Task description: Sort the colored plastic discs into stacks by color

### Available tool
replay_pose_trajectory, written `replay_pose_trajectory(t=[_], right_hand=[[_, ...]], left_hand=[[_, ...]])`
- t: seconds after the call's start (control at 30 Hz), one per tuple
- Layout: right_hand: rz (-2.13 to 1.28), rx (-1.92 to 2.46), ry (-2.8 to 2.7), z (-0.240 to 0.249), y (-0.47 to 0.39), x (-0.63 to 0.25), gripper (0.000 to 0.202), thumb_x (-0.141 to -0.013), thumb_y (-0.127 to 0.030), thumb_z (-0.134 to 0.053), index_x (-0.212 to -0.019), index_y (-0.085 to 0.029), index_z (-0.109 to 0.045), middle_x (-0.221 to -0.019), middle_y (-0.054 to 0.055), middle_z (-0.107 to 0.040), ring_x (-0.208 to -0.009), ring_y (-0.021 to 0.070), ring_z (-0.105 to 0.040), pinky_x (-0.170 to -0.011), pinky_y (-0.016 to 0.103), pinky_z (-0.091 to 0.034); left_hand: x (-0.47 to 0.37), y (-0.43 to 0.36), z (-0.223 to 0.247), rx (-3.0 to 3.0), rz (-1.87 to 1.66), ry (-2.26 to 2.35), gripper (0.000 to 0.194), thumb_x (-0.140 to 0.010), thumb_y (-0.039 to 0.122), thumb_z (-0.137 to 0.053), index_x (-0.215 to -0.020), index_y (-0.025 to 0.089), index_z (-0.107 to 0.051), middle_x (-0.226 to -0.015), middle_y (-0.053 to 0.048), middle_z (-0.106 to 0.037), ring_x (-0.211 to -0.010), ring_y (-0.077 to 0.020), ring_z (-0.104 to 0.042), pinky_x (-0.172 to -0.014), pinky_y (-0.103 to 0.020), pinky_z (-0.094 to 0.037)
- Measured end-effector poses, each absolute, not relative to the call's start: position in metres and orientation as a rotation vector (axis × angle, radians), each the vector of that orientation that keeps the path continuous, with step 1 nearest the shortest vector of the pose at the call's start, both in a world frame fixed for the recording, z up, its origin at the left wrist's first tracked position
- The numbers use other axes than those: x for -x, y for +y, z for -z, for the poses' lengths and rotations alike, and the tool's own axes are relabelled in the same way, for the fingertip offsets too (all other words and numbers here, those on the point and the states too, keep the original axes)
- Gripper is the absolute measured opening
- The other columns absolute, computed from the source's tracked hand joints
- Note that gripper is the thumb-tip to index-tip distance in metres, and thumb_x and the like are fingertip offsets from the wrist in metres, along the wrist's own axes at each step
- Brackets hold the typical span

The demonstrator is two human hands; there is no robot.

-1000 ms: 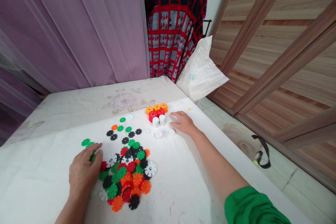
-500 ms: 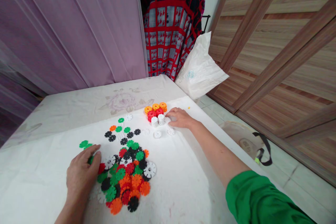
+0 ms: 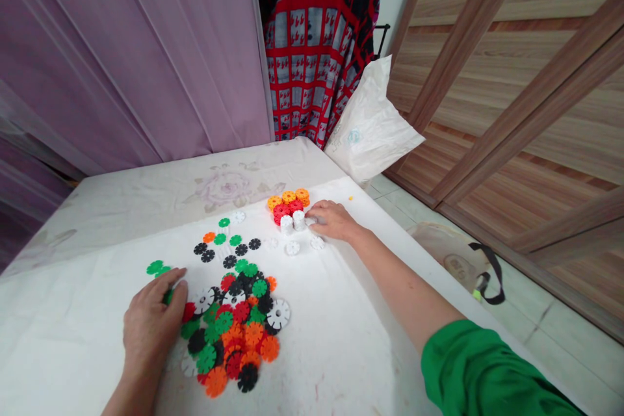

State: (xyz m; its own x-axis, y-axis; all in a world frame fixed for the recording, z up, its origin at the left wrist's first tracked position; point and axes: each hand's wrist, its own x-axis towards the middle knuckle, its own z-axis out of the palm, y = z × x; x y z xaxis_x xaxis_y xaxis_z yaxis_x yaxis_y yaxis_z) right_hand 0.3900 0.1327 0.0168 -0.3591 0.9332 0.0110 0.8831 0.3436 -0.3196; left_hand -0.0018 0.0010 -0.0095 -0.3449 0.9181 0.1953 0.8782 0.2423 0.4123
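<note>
My left hand (image 3: 153, 322) rests on the cloth at the left of a mixed pile of notched plastic discs (image 3: 234, 331) in green, orange, red, black and white. Its thumb and fingers are apart, and a green disc (image 3: 168, 297) shows between them. Farther off, my right hand (image 3: 332, 220) has its fingertips closed at a white disc (image 3: 311, 222), partly hidden by the fingers. Just left of those fingertips stand two white disc stacks (image 3: 292, 221). Behind them are red stacks (image 3: 281, 213) and yellow-orange stacks (image 3: 288, 197). Loose white discs (image 3: 292, 247) lie nearer to me.
Loose black discs (image 3: 242, 249) and green discs (image 3: 236, 240) are scattered beyond the pile. The cloth-covered table (image 3: 341, 338) ends at the right above a tiled floor, where a clear bag (image 3: 446, 260) lies. A white bag (image 3: 373, 123) stands by the far corner.
My right hand's fingers have edged very slightly left toward the white stacks. My left hand and the pile look the same.
</note>
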Motion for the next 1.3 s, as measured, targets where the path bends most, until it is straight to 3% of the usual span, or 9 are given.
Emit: replay_pose_trajectory(t=[0.27, 0.63, 1.03, 1.3], right_hand=[[-0.393, 1.670, -2.375, -0.012, 0.133, -0.395, 0.042, -0.078, -0.032, -0.069, -0.120, -0.028, -0.069, -0.132, 0.005, -0.063, -0.123, 0.0251, -0.057, -0.102, 0.039, -0.041], [-0.326, 1.760, -2.248, -0.002, 0.127, -0.394, 0.026, -0.081, -0.032, -0.068, -0.105, -0.023, -0.072, -0.133, 0.007, -0.063, -0.122, 0.0248, -0.057, -0.101, 0.039, -0.041], [-0.330, 1.761, -2.129, 0.006, 0.120, -0.385, 0.023, -0.081, -0.027, -0.067, -0.103, -0.022, -0.072, -0.134, 0.007, -0.063, -0.123, 0.0245, -0.056, -0.102, 0.039, -0.040], [-0.339, 1.696, -2.118, 0.008, 0.118, -0.383, 0.033, -0.081, -0.028, -0.066, -0.114, -0.026, -0.068, -0.128, 0.005, -0.065, -0.120, 0.0249, -0.056, -0.099, 0.040, -0.039]], left_hand=[[0.003, 0.000, 0.014, -1.752, -0.750, 2.417, 0.039, -0.091, 0.043, -0.046, -0.110, 0.024, -0.074, -0.121, -0.010, -0.072, -0.117, -0.0318, -0.064, -0.106, -0.050, -0.049], [0.003, 0.000, 0.012, -1.756, -0.728, 2.397, 0.040, -0.091, 0.043, -0.046, -0.113, 0.023, -0.073, -0.124, -0.010, -0.071, -0.119, -0.0329, -0.063, -0.106, -0.053, -0.049], [0.002, 0.001, 0.011, -1.726, -0.717, 2.399, 0.043, -0.092, 0.044, -0.044, -0.114, 0.021, -0.073, -0.125, -0.011, -0.071, -0.122, -0.0337, -0.062, -0.108, -0.053, -0.047], [0.003, 0.002, 0.012, -1.737, -0.725, 2.419, 0.039, -0.091, 0.042, -0.047, -0.112, 0.024, -0.074, -0.123, -0.009, -0.071, -0.119, -0.0322, -0.063, -0.107, -0.053, -0.048]])
